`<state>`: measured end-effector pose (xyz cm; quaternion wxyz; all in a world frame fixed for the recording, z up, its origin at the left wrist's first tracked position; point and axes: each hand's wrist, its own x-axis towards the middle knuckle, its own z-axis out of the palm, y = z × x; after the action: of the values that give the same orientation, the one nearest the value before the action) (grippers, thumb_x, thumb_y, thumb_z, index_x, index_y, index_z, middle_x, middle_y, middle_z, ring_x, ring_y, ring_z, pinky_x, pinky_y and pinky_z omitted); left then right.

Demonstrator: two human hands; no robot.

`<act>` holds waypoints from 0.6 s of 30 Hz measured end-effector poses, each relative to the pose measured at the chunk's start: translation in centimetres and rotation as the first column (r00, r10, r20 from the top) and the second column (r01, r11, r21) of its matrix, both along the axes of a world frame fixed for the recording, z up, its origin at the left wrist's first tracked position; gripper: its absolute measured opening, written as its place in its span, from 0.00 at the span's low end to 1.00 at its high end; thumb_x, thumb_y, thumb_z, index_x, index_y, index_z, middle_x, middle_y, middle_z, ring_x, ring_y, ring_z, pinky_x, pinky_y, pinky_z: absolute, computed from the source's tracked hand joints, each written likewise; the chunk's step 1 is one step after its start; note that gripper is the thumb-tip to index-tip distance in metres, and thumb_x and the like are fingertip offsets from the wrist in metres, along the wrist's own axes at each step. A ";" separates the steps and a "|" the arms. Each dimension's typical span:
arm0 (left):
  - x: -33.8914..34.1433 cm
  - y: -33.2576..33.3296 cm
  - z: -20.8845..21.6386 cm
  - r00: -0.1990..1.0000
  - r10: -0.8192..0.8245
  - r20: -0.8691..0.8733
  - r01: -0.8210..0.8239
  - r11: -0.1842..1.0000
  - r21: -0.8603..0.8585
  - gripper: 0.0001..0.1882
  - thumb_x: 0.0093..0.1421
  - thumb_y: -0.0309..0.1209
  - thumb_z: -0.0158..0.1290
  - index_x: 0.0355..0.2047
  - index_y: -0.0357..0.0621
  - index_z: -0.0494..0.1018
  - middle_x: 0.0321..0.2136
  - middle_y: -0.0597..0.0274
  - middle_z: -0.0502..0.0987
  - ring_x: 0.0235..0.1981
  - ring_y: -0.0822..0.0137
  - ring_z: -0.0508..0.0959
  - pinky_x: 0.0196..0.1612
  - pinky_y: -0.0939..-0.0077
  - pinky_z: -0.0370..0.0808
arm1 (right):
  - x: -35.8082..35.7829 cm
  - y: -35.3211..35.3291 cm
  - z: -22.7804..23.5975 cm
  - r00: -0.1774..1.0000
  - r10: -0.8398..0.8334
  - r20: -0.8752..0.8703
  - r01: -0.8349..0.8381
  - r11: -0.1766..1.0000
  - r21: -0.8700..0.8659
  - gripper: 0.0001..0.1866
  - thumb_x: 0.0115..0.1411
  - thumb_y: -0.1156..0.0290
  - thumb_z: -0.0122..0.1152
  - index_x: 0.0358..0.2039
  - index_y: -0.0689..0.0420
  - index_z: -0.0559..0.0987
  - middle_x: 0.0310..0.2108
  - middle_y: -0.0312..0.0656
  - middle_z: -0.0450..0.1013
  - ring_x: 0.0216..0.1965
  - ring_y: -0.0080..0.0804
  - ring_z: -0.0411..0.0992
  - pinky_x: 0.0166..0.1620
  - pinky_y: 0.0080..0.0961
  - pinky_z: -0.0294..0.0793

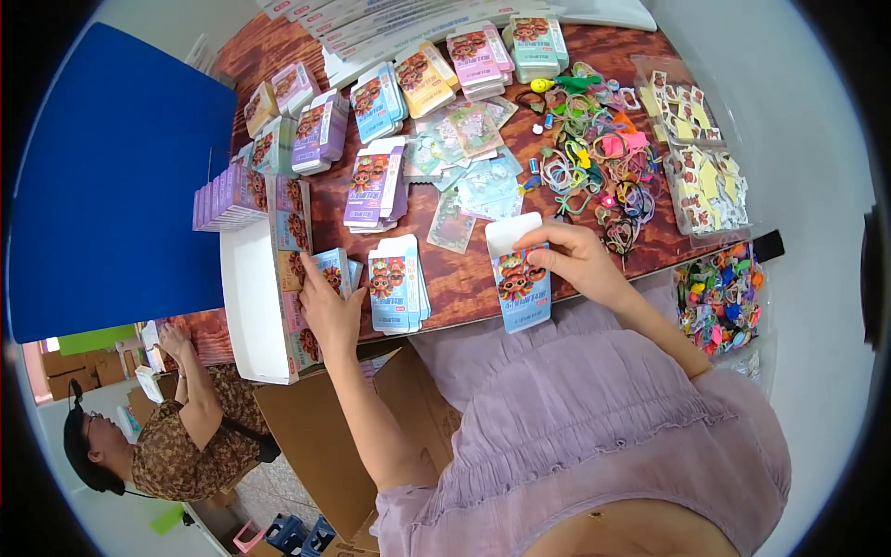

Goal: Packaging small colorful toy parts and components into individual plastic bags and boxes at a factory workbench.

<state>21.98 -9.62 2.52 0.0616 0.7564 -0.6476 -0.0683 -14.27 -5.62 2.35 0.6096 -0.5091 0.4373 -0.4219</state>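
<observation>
My right hand (582, 261) pinches a blue printed card box (523, 295) by its upper right edge. The box is held upright over the table's front edge, its white top flap raised. My left hand (327, 311) has its fingers stretched out over the side wall of a long white display box (255, 320), the thumb apart. Beside that hand lie some blue boxes (351, 270), partly hidden by it. Between my hands sits a small stack of flat blue boxes (396, 285). Purple boxes (223, 199) stand in a row at the display box's far end.
Stacks of purple boxes (375, 185), yellow boxes (425, 78) and pink boxes (479, 58) line the table. Clear printed sheets (478, 181) lie beside a heap of colourful hair ties (594, 158). Plastic trays (710, 197) stand right. A cardboard carton (320, 446) is below; another person (190, 436) works left.
</observation>
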 end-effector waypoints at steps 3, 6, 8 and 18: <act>0.2 -1.0 -1.2 0.998 0.036 0.052 -0.034 0.999 -0.037 0.55 0.49 0.34 0.67 0.71 0.44 0.44 0.57 0.36 0.65 0.55 0.37 0.69 0.55 0.51 0.69 | 0.2 0.2 -0.8 1.000 0.000 0.020 0.000 1.000 0.003 0.10 0.63 0.76 0.58 0.44 0.63 0.80 0.42 0.35 0.76 0.44 0.20 0.72 0.49 0.21 0.72; -0.5 -1.2 -1.7 0.998 0.039 0.047 -0.030 0.985 -0.171 0.53 0.51 0.33 0.66 0.71 0.47 0.45 0.56 0.36 0.65 0.54 0.37 0.69 0.54 0.51 0.70 | 0.1 0.4 -1.0 0.997 -0.063 0.045 0.064 0.998 -0.024 0.08 0.63 0.75 0.60 0.42 0.63 0.80 0.39 0.34 0.75 0.40 0.17 0.73 0.43 0.19 0.73; -0.2 -0.9 -1.5 0.999 0.028 0.029 -0.022 0.983 -0.183 0.52 0.51 0.32 0.66 0.71 0.47 0.46 0.57 0.37 0.64 0.55 0.37 0.69 0.54 0.51 0.71 | -0.1 0.3 -0.8 0.995 -0.075 0.062 0.075 0.997 -0.004 0.09 0.63 0.75 0.60 0.42 0.63 0.80 0.39 0.34 0.75 0.40 0.17 0.73 0.43 0.19 0.73; 0.5 0.3 -3.2 0.971 -0.176 0.162 0.212 0.946 -0.246 0.42 0.54 0.28 0.60 0.68 0.45 0.54 0.60 0.42 0.64 0.56 0.40 0.66 0.56 0.48 0.65 | 0.0 0.9 -1.9 0.997 -0.047 0.061 0.043 0.996 0.075 0.10 0.64 0.75 0.59 0.44 0.63 0.79 0.41 0.36 0.76 0.44 0.19 0.73 0.47 0.21 0.73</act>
<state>22.53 -9.32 -0.71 0.1092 0.6769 -0.7251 0.0644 -14.23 -4.71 0.46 0.6317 -0.4628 0.4447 -0.4347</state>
